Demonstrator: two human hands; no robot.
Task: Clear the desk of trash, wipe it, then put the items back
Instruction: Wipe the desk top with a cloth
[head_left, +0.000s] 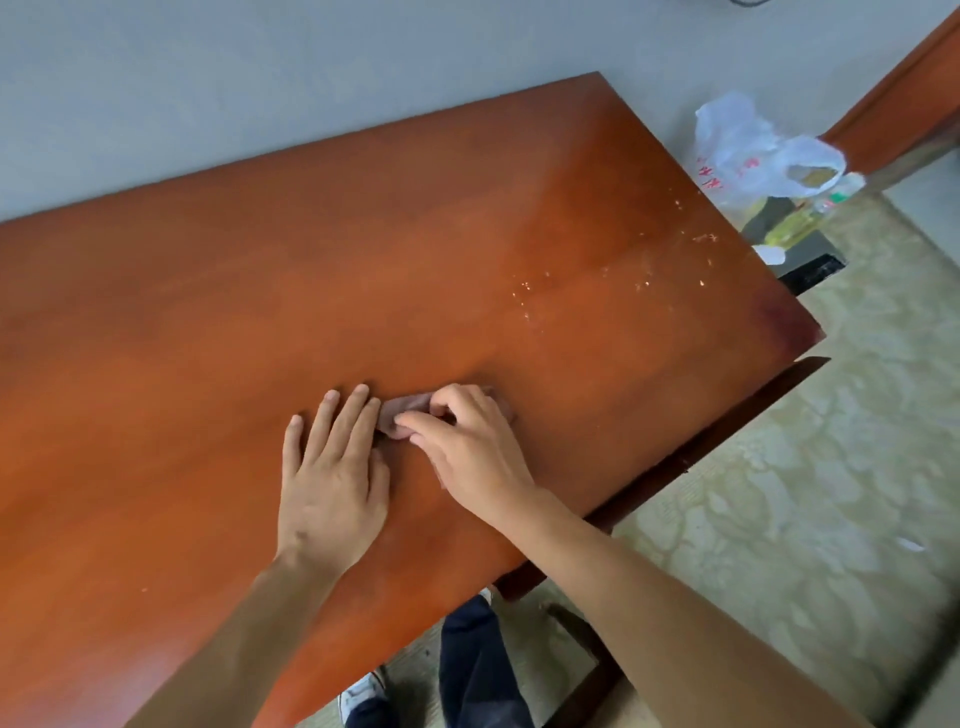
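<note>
A reddish-brown wooden desk (260, 312) fills most of the view. Near its front edge lies a small pinkish-brown cloth (402, 410), mostly covered by my hands. My left hand (332, 467) lies flat on the desk with fingers spread, its fingertips touching the cloth's left end. My right hand (467, 441) has its fingers curled over the cloth, pinching it. Light crumbs (623, 275) are scattered over the desk's right part, up to its right edge.
Beyond the desk's right edge stands a clear plastic bag (748, 150) with red print, with a bottle of yellow liquid (795, 223) beside it on a dark surface. A dark chair frame (582, 639) stands by the desk's front. Patterned greenish floor (805, 493) lies to the right.
</note>
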